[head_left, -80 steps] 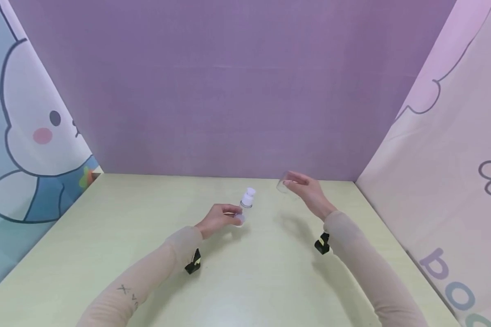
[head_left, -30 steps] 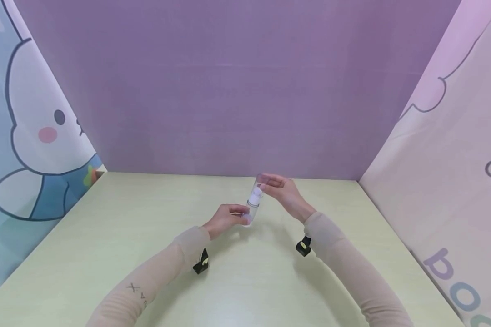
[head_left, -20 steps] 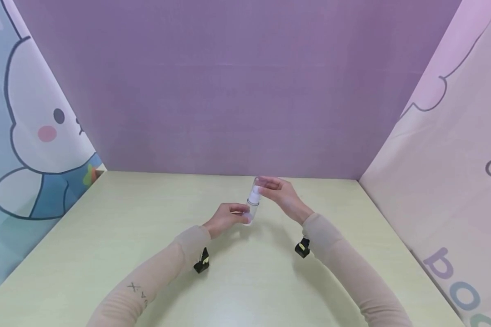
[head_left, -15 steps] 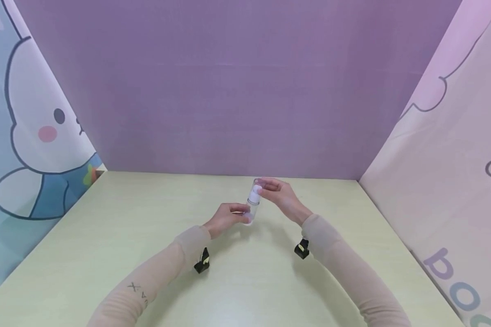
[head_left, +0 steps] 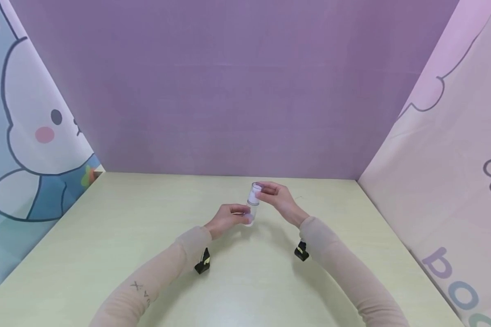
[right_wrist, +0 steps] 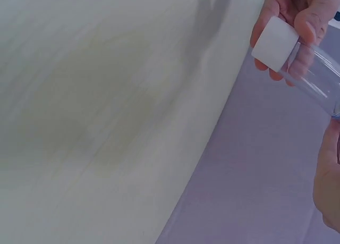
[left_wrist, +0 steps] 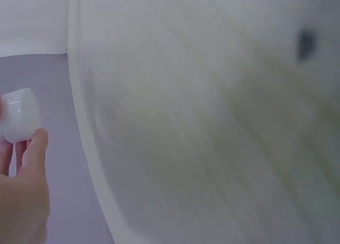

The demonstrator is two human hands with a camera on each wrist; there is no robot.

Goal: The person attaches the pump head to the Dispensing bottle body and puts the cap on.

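Observation:
A small pump bottle with a clear body [head_left: 252,210] leans slightly, held in front of me over the table. My left hand [head_left: 226,220] pinches it low down, fingers and thumb around its white base [left_wrist: 22,115]. Above, a clear cap [head_left: 256,185] surrounds the white pump head [head_left: 253,196], its lower rim at the dark ring on the bottle. The right hand [head_left: 284,201] grips this cap from the right side. In the right wrist view the transparent body [right_wrist: 316,76] runs from the left hand [right_wrist: 313,10] down toward the right fingers [right_wrist: 330,169]; the cap is out of that view.
The pale yellow table [head_left: 245,281] spreads beneath both arms. Behind it rises a purple backdrop [head_left: 229,91]. Printed cloths hang at the left [head_left: 45,100] and right [head_left: 454,150]. A black wrist camera [head_left: 202,261] shows below the left cuff, another [head_left: 301,251] below the right.
The right hand has brought the clear cap leftward to the bottle, then lowered it over the pump head. The left hand shifted slightly right early on and has kept its grip.

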